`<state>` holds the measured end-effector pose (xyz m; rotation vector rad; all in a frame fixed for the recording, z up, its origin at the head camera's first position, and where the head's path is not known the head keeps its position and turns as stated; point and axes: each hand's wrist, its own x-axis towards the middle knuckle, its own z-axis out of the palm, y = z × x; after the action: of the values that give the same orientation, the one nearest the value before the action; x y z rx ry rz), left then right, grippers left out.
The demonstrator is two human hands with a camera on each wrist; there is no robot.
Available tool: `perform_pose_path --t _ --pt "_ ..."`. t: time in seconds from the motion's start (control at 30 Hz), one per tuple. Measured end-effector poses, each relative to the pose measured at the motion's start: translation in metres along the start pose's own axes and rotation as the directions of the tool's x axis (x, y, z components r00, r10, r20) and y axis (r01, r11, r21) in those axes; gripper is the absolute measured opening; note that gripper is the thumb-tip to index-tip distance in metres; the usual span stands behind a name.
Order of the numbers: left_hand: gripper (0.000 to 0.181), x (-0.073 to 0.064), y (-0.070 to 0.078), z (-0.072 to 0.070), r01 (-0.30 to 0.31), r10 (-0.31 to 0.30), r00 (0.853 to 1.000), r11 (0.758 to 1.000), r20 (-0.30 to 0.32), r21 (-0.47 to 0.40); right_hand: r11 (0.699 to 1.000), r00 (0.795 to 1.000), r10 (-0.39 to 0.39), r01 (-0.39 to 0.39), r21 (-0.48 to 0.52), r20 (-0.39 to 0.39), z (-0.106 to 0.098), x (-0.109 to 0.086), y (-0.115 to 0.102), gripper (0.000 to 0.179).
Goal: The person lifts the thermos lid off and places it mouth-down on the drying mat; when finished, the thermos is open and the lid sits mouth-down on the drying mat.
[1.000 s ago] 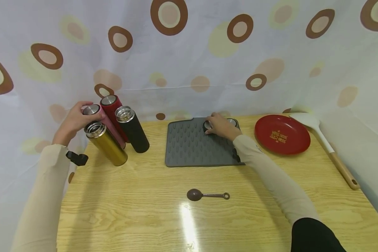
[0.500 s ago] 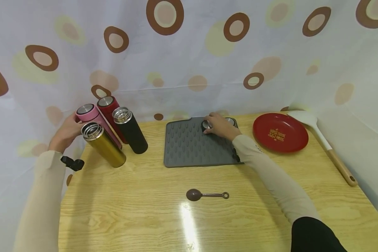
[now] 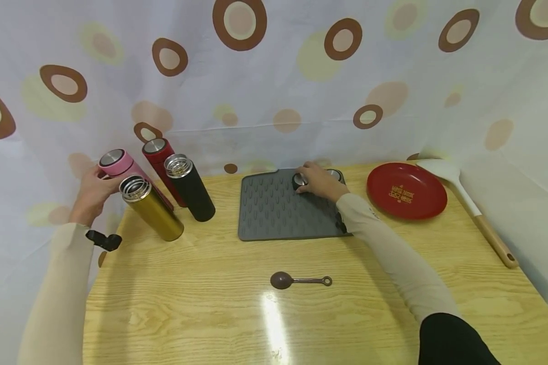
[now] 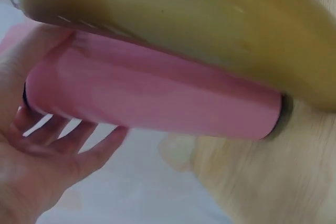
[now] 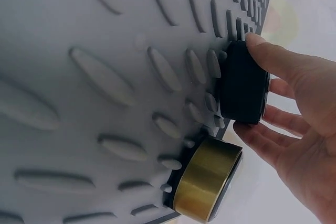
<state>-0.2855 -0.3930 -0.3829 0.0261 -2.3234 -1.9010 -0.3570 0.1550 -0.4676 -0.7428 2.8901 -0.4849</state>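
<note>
At the table's left, my left hand [image 3: 93, 195] grips a pink thermos [image 3: 120, 165] near its capped top. The left wrist view shows the thumb on one side of the pink thermos [image 4: 152, 90] and the fingers on the other. A gold thermos [image 3: 159, 215], its top uncovered, stands right in front of it and hides its lower part. My right hand [image 3: 321, 183] pinches a black lid [image 5: 242, 83] with a silver top on the grey ridged mat [image 3: 274, 223]. Beside that lid, a gold lid [image 5: 207, 179] rests on the mat.
A black thermos [image 3: 194, 195] without a lid and a capped red thermos [image 3: 159, 158] stand by the gold one. A brown spoon [image 3: 281, 280] lies in front of the mat. To the right are a red plate [image 3: 406, 203] and a white-headed turner [image 3: 466, 200] with a wooden handle.
My left hand has shifted from the pink thermos's top to its side. The pink thermos has moved left, apart from the red one. My right hand stays on the black lid.
</note>
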Motion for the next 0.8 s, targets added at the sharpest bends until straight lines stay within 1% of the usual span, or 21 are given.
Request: perform_pose_path --t 0.03,0.1,0.17,0.2,0.23,0.27,0.33,0.37,0.4,0.47,0.53,0.6,0.63,0.7,0.73,0.77,0.8 --pt "0.035 -0.003 0.004 0.0 -0.01 0.012 0.999 0.999 -0.045 0.049 1.0 1.0 0.0 0.0 0.0 0.003 0.0 0.001 -0.001 0.063" --pt "0.04 -0.007 0.015 0.001 -0.03 0.05 0.989 0.989 -0.142 0.144 1.0 1.0 -0.007 0.008 -0.004 0.008 0.001 0.002 -0.001 0.063" --pt "0.046 -0.008 0.03 0.004 -0.068 0.11 0.967 0.981 -0.228 0.183 1.0 1.0 -0.009 0.009 -0.013 0.009 0.001 0.003 -0.001 0.064" --pt "0.05 -0.009 0.038 0.006 -0.102 0.148 0.953 0.978 -0.265 0.182 1.0 1.0 -0.006 0.006 -0.014 0.01 0.002 0.003 -0.001 0.064" --pt "0.053 -0.01 0.047 0.009 -0.142 0.182 0.938 0.978 -0.295 0.151 1.0 1.0 0.0 0.001 -0.015 0.007 0.002 0.003 0.0 0.063" --pt "0.055 -0.01 0.057 0.013 -0.191 0.222 0.919 0.974 -0.326 0.125 1.0 1.0 0.003 -0.003 -0.014 0.005 0.002 0.003 0.001 0.063" --pt "0.059 -0.014 0.075 0.02 -0.291 0.297 0.88 0.954 -0.372 0.074 1.0 1.0 0.009 -0.009 -0.004 0.001 0.003 0.002 0.002 0.063" --pt "0.06 -0.017 0.085 0.024 -0.333 0.331 0.857 0.941 -0.394 0.065 1.0 1.0 0.009 -0.009 0.001 0.0 0.003 0.002 0.003 0.063" --pt "0.061 -0.021 0.095 0.028 -0.371 0.365 0.835 0.926 -0.412 0.069 1.0 1.0 0.007 -0.007 0.008 0.0 0.003 0.002 0.003 0.063" --pt "0.063 -0.031 0.114 0.037 -0.434 0.432 0.79 0.895 -0.435 0.102 1.0 1.0 0.003 -0.003 0.02 0.0 0.004 0.002 0.004 0.063" --pt "0.066 -0.042 0.132 0.048 -0.492 0.473 0.755 0.866 -0.455 0.083 1.0 1.0 0.003 -0.003 0.026 0.001 0.004 0.002 0.004 0.064" --pt "0.068 -0.052 0.147 0.06 -0.561 0.523 0.717 0.825 -0.462 0.063 1.0 1.0 -0.001 0.001 0.029 -0.002 0.004 0.001 0.004 0.064" --pt "0.069 -0.058 0.153 0.065 -0.596 0.545 0.701 0.802 -0.46 0.042 1.0 1.0 -0.005 0.006 0.028 -0.005 0.004 0.001 0.004 0.064" --pt "0.069 -0.068 0.165 0.077 -0.666 0.581 0.677 0.745 -0.452 -0.039 1.0 1.0 -0.015 0.015 0.021 -0.015 0.005 0.001 0.005 0.063" --pt "0.069 -0.073 0.17 0.082 -0.694 0.598 0.669 0.716 -0.442 -0.082 1.0 0.999 -0.023 0.024 0.02 -0.023 0.005 0.0 0.005 0.062" --pt "0.069 -0.077 0.174 0.088 -0.714 0.613 0.664 0.689 -0.429 -0.12 0.999 0.999 -0.033 0.034 0.018 -0.03 0.005 0.0 0.005 0.062" --pt "0.069 -0.082 0.177 0.093 -0.725 0.624 0.665 0.672 -0.41 -0.152 0.999 0.998 -0.043 0.043 0.015 -0.036 0.006 0.0 0.004 0.061"
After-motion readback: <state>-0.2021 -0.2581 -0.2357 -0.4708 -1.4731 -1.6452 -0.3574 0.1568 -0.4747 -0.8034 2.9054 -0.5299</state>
